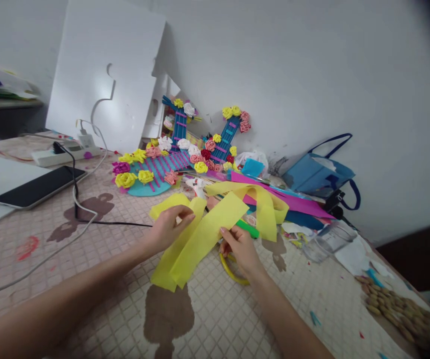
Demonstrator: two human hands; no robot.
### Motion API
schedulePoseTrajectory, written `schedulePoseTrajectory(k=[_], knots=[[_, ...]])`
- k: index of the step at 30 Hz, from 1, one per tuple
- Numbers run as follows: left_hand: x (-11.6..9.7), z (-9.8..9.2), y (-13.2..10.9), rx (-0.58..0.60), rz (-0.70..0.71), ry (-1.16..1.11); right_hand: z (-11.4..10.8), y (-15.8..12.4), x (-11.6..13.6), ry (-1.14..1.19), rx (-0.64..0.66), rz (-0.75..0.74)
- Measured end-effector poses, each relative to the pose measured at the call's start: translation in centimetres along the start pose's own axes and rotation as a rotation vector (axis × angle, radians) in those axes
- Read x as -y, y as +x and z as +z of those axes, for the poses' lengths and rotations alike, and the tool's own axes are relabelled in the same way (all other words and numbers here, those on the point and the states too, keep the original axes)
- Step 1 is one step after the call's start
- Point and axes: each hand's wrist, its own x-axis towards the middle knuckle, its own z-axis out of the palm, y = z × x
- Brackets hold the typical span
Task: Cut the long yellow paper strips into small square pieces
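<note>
Two yellow paper strips (200,239), broad and slightly translucent, overlap at their lower ends and spread apart at the top. My left hand (170,227) is closed in a pinch at the edge of the left strip. My right hand (240,248) pinches the edge of the right strip between thumb and fingers. Under and beside my right hand is a yellow loop (233,273), partly hidden, so its kind is unclear. A bright green piece (247,228) shows just behind that hand. A longer curled yellow paper strip (267,212) lies beyond.
Behind stand blue decorated panels (225,139) with paper flowers. Magenta paper (293,200) and a blue bag (317,172) lie back right. A clear plastic cup (329,242) and peanuts (396,309) are at right. A tablet (39,187), power strip (63,153) and cables occupy the left.
</note>
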Motion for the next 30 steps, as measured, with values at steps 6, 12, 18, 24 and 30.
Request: schedulePoseTrajectory(k=[6,12,18,24,30], knots=[[-0.2,1.2,-0.1,0.183,-0.066,-0.143,0.4,-0.2,0.1,-0.033,0.021,-0.041],[-0.3,1.7,0.0,0.136,-0.039,-0.136,0.7,-0.7,0.7,-0.094,0.042,-0.091],[-0.1,2.5,0.1,0.236,-0.201,-0.443,0.9,-0.8,0.6,-0.033,0.008,-0.189],[-0.1,2.5,0.1,0.276,-0.339,-0.678,1.3,-1.0,0.3,0.009,0.011,-0.165],[-0.3,2.6,0.0,0.226,-0.316,-0.723,1.6,-1.2,0.3,0.046,0.009,-0.148]])
